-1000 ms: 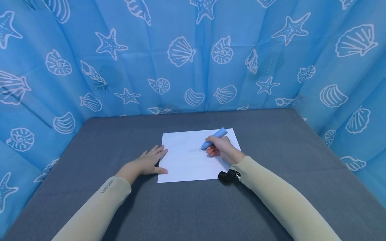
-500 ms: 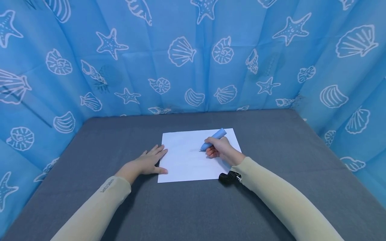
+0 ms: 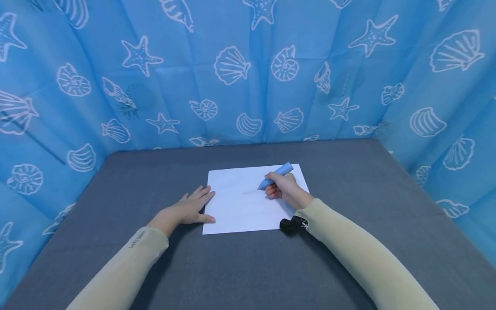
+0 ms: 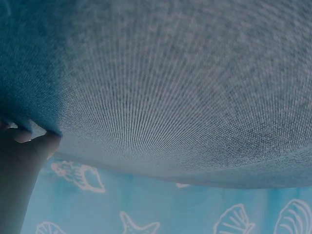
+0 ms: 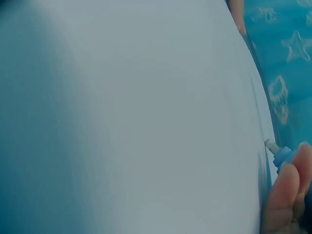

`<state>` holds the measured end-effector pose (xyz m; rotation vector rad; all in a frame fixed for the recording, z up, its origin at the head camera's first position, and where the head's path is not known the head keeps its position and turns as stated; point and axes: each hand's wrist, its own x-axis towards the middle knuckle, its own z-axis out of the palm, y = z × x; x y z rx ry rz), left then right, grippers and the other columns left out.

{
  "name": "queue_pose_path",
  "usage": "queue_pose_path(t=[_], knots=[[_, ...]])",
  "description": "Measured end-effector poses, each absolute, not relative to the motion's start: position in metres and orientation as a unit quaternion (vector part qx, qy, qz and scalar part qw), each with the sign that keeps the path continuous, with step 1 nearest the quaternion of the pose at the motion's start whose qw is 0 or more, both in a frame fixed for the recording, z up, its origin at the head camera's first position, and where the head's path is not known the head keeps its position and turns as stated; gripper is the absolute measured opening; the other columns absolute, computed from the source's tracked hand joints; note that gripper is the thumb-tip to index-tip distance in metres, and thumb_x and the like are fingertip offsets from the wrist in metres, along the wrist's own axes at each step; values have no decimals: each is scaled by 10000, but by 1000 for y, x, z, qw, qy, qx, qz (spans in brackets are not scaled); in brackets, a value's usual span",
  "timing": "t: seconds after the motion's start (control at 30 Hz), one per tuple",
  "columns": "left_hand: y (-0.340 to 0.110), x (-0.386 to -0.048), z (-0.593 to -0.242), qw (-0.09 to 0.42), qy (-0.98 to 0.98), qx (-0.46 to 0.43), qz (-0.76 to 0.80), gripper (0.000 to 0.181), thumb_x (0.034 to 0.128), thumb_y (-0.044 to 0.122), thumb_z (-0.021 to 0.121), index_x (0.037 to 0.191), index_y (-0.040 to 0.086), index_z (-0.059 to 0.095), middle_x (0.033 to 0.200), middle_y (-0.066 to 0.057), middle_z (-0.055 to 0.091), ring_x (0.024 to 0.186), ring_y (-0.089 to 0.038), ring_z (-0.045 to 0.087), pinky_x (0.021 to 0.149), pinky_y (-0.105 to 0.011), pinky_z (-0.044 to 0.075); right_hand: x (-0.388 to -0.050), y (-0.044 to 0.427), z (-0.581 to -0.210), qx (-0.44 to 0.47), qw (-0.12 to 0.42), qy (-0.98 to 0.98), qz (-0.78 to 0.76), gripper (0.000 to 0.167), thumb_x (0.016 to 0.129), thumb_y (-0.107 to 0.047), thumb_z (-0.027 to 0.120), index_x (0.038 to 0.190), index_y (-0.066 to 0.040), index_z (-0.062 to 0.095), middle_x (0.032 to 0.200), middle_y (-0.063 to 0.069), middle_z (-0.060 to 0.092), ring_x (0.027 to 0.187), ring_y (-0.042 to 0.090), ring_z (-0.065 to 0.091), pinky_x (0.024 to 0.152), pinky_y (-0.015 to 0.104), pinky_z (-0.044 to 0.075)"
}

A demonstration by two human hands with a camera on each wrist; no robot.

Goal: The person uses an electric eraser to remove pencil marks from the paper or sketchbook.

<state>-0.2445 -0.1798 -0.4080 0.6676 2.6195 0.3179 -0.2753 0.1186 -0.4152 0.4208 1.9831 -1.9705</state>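
One blue pen point(image 3: 285, 168) sits pinched in your right hand point(image 3: 285, 187), its tip poking out left beside a faint mark point(image 3: 248, 192) on the white paper point(image 3: 240, 215), while your left hand point(image 3: 188, 208) lies spread on the bench point(image 3: 240, 271) at the paper's left edge.

1 thick blue pen point(image 3: 284, 168) at 1 white sheet point(image 3: 234, 212).
The pen, light blue with a pale, narrow tip, leans in the right hand point(image 3: 284, 188), pinched low on its barrel, its butt end up toward the far right corner; whether the tip touches the sheet cannot be told. The rectangular sheet lies flat on the grey tabletop point(image 3: 232, 275), faint grey strokes point(image 3: 249, 192) near its middle, its left edge under the fingers and thumb of the left hand point(image 3: 186, 211).
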Motion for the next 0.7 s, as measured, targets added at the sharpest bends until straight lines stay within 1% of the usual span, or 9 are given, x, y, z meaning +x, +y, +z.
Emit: queue_pose_path(t=[0.17, 0.3, 0.5, 0.6, 0.7], knots=[[-179, -245, -409, 210, 941, 240, 114, 961, 874, 596, 609, 1556, 71, 182, 1620, -145, 76, 1470, -372, -8, 1122, -627, 40, -275, 118, -414, 147, 163, 695, -685, 234, 937, -185, 584, 861, 29, 638, 615, 48, 584, 492, 96, 546, 507, 220, 512], [-180, -245, -410, 206, 942, 241, 114, 965, 872, 606, 603, 1555, 68, 184, 1619, -147, 79, 1470, -373, -5, 1120, -630, 43, -273, 118, -412, 149, 153, 693, -689, 230, 935, -180, 575, 834, 18, 632, 611, 46, 579, 491, 95, 543, 504, 216, 509], [-181, -244, -409, 206, 942, 239, 111, 962, 874, 593, 612, 1556, 71, 180, 1620, -143, 76, 1471, -367, -12, 1121, -628, 42, -276, 117, -414, 146, 164, 690, -689, 244, 944, -193, 586, 883, 40, 627, 614, 51, 578, 489, 102, 539, 507, 225, 513], [-181, -244, -409, 207, 942, 239, 112, 961, 873, 590, 615, 1557, 73, 180, 1621, -141, 75, 1471, -364, -16, 1121, -628, 38, -276, 118, -415, 147, 156, 690, -692, 240, 942, -190, 587, 873, 36, 627, 617, 52, 576, 490, 100, 536, 500, 222, 508], [-182, -244, -409, 205, 942, 239, 113, 966, 871, 597, 612, 1557, 72, 180, 1620, -142, 76, 1471, -366, -14, 1121, -628, 39, -275, 117, -415, 141, 167, 693, -687, 239, 944, -189, 586, 872, 34, 631, 617, 52, 578, 490, 99, 535, 501, 223, 509]])
